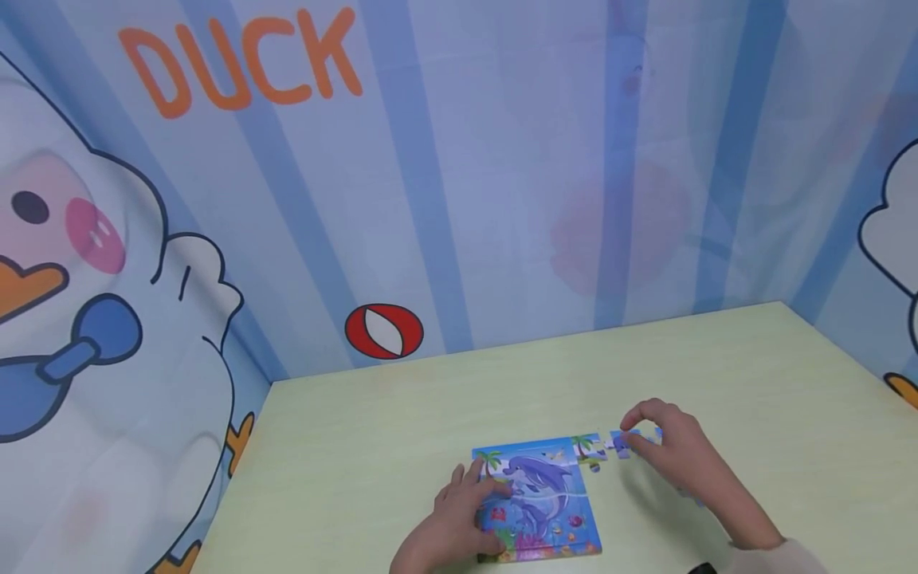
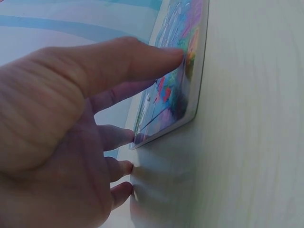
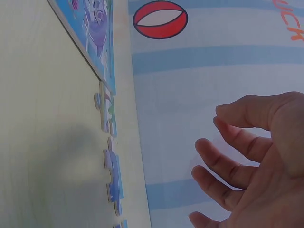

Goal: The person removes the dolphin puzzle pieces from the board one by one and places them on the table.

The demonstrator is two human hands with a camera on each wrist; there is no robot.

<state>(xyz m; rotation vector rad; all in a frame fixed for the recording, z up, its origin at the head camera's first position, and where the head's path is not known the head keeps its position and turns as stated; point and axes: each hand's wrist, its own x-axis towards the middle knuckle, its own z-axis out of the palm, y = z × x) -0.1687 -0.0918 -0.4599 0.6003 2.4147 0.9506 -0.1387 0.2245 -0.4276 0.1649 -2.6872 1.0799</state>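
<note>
A dolphin jigsaw puzzle (image 1: 548, 478) lies on the table in its flat board, with palm tree, crab and coral printed on it. My left hand (image 1: 455, 522) rests on its left side, fingers spread; in the left wrist view the thumb lies over the picture near the board's edge. My right hand (image 1: 677, 458) hovers over loose pieces to the right of the board, thumb and index finger bent toward each other, with nothing visible between them. A palm-tree piece (image 1: 588, 448) lies against the board's upper right corner. Beside it is a blue-purple piece (image 3: 114, 175).
More piece edges (image 1: 690, 497) show partly behind the right hand and forearm. The pale table (image 1: 344, 478) extends around the board. Behind it hangs a blue striped curtain (image 1: 502, 199) printed with a duck, a red ball and letters.
</note>
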